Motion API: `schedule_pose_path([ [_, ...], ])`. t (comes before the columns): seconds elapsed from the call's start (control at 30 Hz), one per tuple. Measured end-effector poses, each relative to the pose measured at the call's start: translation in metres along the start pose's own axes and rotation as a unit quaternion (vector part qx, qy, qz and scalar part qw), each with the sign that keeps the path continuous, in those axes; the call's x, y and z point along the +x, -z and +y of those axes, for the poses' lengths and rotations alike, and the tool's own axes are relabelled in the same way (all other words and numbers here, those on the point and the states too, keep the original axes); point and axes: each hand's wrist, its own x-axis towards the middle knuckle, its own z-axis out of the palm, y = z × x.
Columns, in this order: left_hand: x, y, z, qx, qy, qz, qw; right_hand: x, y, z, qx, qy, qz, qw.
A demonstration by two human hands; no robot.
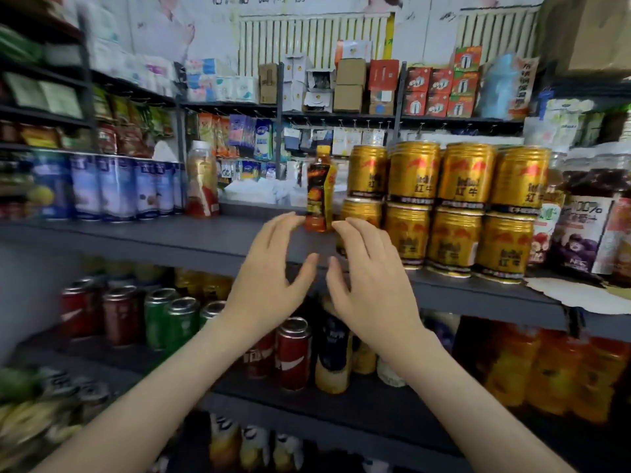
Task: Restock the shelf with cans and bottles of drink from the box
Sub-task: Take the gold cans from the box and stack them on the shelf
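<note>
On the shelf (170,233), an orange bottle (320,191) stood beside gold cans (444,206); left hand (269,278) and right hand (368,281) hovered, grips spread, empty.

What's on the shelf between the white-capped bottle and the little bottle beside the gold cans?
Nothing; the head view shows bare grey shelf between them.

Both your arms are stretched forward and raised, with the hands side by side at the same height, backs facing you. Your left hand (269,271) has its fingers (290,220) spread and only a little bent, in a relaxed way. Your right hand (372,278) has the same pose. The two thumbs (309,265) point toward each other and are near, but they do not touch. Your forearms (164,387) are bare and come up from the lower corners.
</note>
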Motion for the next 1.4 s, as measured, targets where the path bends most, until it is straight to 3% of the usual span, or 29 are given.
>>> schedule_pose_path([
  [0.3, -0.150, 0.160, -0.120, 0.178, 0.152, -0.039, 0.971, -0.030, -0.118, -0.181, 0.150, 0.097, -0.113, 0.977],
  [0.63, -0.351, 0.380, -0.226, 0.299, 0.358, -0.125, 0.876, -0.083, -0.263, -0.458, 0.296, 0.134, -0.260, 0.909],
  [0.87, -0.442, 0.465, -0.283, 0.320, 0.483, -0.118, 0.807, -0.116, -0.346, -0.575, 0.329, 0.143, -0.366, 0.859],
  [1.13, -0.541, 0.519, -0.386, 0.308, 0.625, -0.131, 0.705, -0.173, -0.489, -0.681, 0.350, 0.138, -0.493, 0.785],
  [1.4, -0.666, 0.551, -0.560, 0.294, 0.765, -0.144, 0.555, -0.242, -0.687, -0.792, 0.331, 0.189, -0.630, 0.677],
])
